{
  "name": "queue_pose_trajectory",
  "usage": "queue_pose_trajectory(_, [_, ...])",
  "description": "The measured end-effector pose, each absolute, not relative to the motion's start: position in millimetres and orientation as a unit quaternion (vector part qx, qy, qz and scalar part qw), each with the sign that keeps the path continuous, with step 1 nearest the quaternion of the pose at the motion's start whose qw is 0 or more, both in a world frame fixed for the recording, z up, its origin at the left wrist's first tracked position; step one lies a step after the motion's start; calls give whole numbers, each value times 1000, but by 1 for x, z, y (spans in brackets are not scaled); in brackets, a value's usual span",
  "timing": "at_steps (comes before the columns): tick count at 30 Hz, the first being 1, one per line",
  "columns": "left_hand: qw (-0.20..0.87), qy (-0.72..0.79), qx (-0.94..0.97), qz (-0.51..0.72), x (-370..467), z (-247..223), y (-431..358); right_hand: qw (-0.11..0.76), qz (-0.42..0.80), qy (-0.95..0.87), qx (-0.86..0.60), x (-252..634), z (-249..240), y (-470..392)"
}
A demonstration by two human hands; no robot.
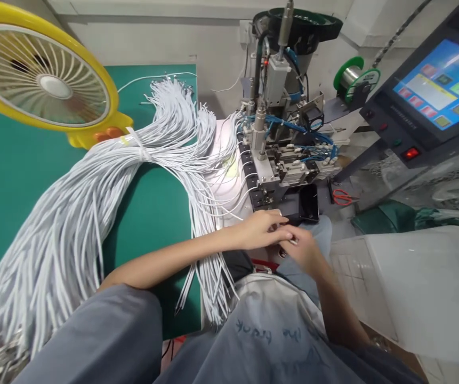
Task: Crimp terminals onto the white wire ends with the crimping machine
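Observation:
My left hand (262, 229) reaches across the bundle, its fingers curled in front of the machine's front edge. My right hand (300, 246) meets it from the right, with its fingertips pinched close to the left fingers. A small pale bit shows at the right fingertips, too small to name; what either hand grips is mostly hidden. Beneath my left forearm hangs a strand group of the white cables (209, 250). Just beyond the hands stands the bench-top machine (263, 173) with cylinders and blue air tubes, and several white cables run into its black side rail (249, 173).
A green work table (145, 213) carries the tied cable bundle (89, 176). At the upper left is a yellow fan (105, 74). On the right are a touchscreen (445, 88), a wire spool (351, 77), red-handled scissors (341, 197), a black tray (308, 202) and a white bin (429, 277).

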State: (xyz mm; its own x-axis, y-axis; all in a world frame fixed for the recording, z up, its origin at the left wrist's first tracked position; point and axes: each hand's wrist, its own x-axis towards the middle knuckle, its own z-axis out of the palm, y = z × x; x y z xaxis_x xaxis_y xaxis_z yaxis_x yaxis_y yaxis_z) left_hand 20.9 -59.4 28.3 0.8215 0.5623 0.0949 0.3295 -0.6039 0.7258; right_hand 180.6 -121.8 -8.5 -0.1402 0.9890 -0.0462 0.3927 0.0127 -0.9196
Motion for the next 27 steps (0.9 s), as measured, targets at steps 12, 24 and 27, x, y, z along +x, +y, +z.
queue_pose_trajectory(12, [423, 253, 822, 285, 16, 26, -44, 590, 568, -383, -428, 180, -2, -104])
queue_pose_trajectory(24, [425, 239, 832, 264, 16, 26, -48, 613, 476, -435, -458, 175, -11, -100])
queue_pose_trajectory(27, [425, 244, 825, 281, 18, 26, -50, 609, 414, -456, -499, 169, -9, -103])
